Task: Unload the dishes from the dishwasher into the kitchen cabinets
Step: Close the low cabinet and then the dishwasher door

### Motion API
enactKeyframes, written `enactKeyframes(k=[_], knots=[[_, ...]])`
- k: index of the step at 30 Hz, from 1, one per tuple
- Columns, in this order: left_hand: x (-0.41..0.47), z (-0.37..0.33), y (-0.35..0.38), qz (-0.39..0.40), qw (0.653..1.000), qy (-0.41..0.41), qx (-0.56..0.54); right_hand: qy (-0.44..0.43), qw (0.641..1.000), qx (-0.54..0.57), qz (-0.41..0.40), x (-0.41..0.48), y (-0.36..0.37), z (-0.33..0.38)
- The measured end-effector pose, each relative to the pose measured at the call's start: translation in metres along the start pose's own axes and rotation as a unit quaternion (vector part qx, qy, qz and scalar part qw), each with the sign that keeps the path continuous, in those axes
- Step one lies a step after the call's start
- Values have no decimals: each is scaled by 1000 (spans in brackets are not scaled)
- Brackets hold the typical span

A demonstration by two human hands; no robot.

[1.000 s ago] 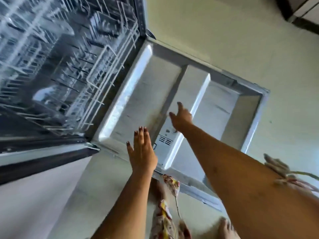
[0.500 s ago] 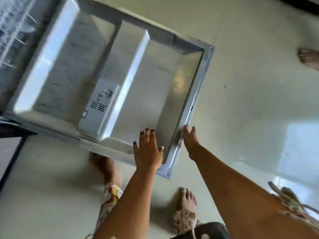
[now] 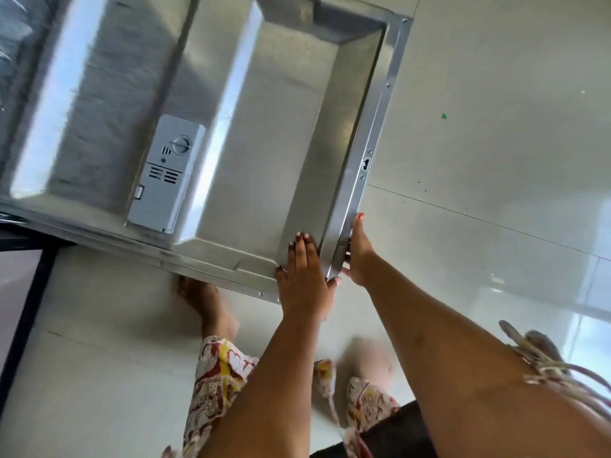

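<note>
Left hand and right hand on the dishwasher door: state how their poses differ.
The left hand lies flat, straight-fingered, on the inner face of the dishwasher door; the right hand grips its outer rim. The left hand shows its back; the right hand is seen edge-on. Both touch the same corner.

The dishwasher door stands fully open, lying flat above the floor with its shiny steel inner face turned up. A grey plastic detergent dispenser with a round cap sits in that face.
</note>
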State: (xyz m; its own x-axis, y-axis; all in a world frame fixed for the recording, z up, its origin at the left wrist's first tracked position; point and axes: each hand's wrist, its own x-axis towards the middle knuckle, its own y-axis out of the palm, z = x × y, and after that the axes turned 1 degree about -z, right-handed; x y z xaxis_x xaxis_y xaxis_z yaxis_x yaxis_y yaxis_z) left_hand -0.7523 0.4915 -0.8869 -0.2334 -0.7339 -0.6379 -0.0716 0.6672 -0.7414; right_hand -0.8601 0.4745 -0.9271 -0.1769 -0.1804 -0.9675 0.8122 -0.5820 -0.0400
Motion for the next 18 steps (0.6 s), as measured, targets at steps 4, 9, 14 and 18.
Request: enactKeyframes(k=[4, 9, 14, 18], knots=[[-22, -23, -20, -29, 999, -19, -21, -4, 1000, -25, -15, -36, -12, 18], [-73, -51, -87, -133, 980, -50, -137, -48, 991, -118, -25, -122, -12, 46], [-122, -49, -186, -274, 954, -58, -109, -121, 963, -238, -41, -228, 11, 85], [-161, -25, -268, -311, 948, -45, -58, -187, 941, -283, 16, -311, 43, 111]])
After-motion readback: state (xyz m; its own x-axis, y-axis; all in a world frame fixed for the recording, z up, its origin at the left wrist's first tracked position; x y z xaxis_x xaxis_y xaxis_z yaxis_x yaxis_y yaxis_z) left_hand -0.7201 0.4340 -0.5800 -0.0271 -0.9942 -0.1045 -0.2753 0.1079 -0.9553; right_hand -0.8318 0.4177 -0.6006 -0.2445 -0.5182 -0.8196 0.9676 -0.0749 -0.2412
